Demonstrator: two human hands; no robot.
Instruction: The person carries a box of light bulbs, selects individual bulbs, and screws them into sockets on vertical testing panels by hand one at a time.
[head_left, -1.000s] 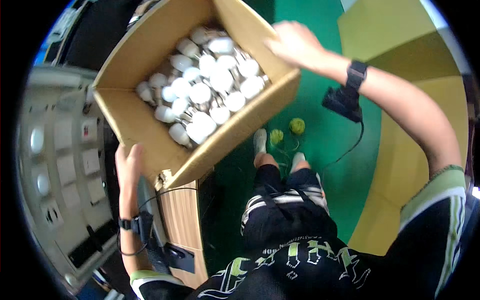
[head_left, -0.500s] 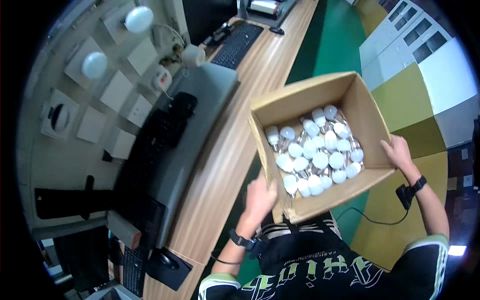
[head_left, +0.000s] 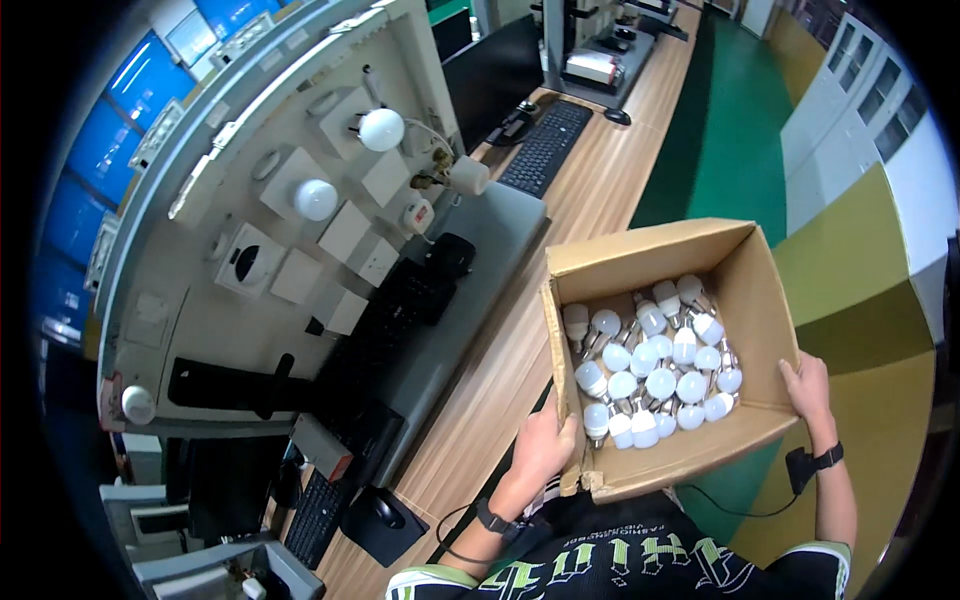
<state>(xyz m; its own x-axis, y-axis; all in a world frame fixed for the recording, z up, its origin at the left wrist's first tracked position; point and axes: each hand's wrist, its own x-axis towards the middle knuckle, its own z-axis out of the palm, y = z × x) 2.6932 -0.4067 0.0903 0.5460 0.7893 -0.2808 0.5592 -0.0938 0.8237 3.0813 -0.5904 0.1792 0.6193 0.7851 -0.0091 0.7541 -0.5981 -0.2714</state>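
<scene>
by the left hand (head_left: 543,445) at its eight o'clock and the right hand (head_left: 808,388) at three, an open cardboard box (head_left: 762,325) is grasped toward the view's four o'clock. probably light, it is best held from opposite sides; smooth, domed white light bulbs (head_left: 660,383), likely fragile, are heaped inside.

One box (head_left: 762,330), two hands (head_left: 543,445), twenty-odd bulbs (head_left: 660,383)

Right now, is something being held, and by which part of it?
Yes, the box. The left grip holds its left side near the close corner; the right grip holds its right side, thumb at the rim.
</scene>
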